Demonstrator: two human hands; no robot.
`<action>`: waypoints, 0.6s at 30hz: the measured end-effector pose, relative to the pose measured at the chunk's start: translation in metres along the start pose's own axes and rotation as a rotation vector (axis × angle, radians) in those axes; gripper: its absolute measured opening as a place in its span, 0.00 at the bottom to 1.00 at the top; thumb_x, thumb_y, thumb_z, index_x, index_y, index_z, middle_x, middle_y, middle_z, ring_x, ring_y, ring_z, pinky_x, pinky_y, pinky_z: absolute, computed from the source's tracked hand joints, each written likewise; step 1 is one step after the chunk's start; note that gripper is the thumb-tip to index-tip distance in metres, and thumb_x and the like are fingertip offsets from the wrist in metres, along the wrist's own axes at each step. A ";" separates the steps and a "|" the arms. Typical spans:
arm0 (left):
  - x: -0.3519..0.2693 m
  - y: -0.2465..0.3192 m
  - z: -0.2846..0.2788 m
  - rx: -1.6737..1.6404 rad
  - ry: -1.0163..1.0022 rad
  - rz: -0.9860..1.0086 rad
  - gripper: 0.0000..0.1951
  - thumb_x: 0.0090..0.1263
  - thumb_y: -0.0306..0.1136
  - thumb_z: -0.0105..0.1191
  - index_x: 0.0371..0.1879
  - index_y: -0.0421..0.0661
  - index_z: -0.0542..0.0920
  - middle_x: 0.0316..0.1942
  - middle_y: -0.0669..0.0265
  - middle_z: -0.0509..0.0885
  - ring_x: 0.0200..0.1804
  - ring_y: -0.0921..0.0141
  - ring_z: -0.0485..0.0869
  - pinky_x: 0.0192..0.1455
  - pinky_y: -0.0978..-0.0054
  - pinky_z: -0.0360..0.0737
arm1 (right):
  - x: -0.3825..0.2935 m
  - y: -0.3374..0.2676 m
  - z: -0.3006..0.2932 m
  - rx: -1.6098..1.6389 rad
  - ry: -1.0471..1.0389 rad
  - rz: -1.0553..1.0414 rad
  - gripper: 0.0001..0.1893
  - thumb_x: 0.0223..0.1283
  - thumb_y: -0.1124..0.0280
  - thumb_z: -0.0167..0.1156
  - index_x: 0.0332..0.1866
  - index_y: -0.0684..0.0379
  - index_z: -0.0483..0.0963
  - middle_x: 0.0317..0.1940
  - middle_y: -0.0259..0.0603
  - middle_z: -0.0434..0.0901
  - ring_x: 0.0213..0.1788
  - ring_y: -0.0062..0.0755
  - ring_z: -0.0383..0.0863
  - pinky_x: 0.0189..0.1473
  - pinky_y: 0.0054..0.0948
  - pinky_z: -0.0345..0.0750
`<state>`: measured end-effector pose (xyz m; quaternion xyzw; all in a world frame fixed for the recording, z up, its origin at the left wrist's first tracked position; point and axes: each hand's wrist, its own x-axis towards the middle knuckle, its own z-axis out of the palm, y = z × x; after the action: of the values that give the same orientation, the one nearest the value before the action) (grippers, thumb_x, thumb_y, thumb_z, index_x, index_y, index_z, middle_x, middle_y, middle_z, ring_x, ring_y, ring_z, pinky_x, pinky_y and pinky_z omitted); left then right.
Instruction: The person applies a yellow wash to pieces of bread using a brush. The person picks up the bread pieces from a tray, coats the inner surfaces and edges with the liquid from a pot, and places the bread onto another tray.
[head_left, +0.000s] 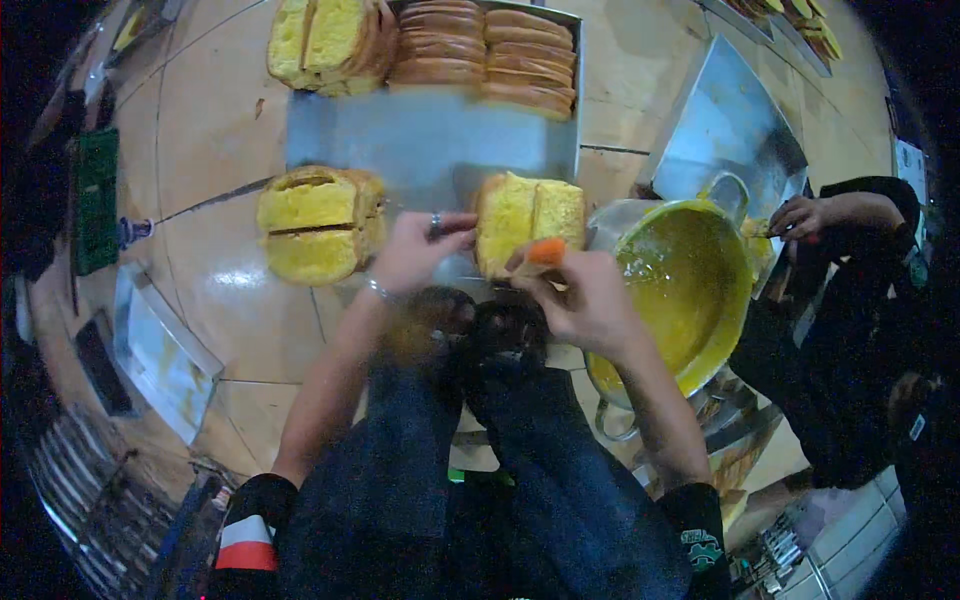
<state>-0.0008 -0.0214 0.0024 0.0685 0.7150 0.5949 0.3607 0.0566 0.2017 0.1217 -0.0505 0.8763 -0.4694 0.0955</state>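
My left hand (420, 247), with a ring and a bracelet, rests its fingers against the left side of a bread loaf (531, 217) whose cut faces are coated yellow. Over the loaf's lower edge, my right hand (574, 289) grips a small tool with an orange part (546, 252), perhaps a brush; its working end is hidden. A second yellow-coated loaf (311, 225) stands left of my left hand. Beyond, a metal tray (420, 131) holds rows of brown bread (442, 49), with another coated loaf (322, 41) at its upper left corner.
A large metal pot (679, 292) of yellow spread is close to my right forearm. Farther right, a co-worker's hand (799, 219) holds something at the pot's far side, beside an upright metal tray (727, 127). Another tray (165, 352) lies on the tiled floor (247, 330) at left.
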 end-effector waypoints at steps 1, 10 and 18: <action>-0.001 0.005 0.004 0.053 -0.022 -0.014 0.16 0.67 0.30 0.55 0.51 0.34 0.78 0.42 0.62 0.85 0.44 0.74 0.82 0.51 0.76 0.77 | -0.010 -0.005 -0.007 0.065 -0.051 0.135 0.09 0.52 0.78 0.62 0.40 0.61 0.79 0.32 0.42 0.83 0.35 0.28 0.85 0.41 0.25 0.79; -0.006 0.003 -0.002 -0.126 -0.011 -0.072 0.17 0.65 0.31 0.58 0.51 0.37 0.80 0.39 0.69 0.85 0.42 0.79 0.79 0.49 0.80 0.76 | -0.090 0.037 -0.080 0.039 0.861 0.170 0.09 0.61 0.78 0.58 0.46 0.68 0.74 0.39 0.39 0.80 0.42 0.26 0.79 0.49 0.23 0.74; -0.007 0.015 0.001 -0.096 -0.056 -0.057 0.19 0.64 0.30 0.57 0.53 0.35 0.77 0.40 0.68 0.84 0.42 0.79 0.79 0.49 0.80 0.76 | -0.120 0.066 -0.085 0.488 0.968 0.422 0.10 0.64 0.73 0.58 0.48 0.64 0.73 0.40 0.37 0.79 0.41 0.23 0.79 0.42 0.21 0.76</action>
<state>-0.0004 -0.0202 0.0192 0.0473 0.6769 0.6158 0.4004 0.1554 0.3289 0.1272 0.3691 0.6779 -0.5981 -0.2155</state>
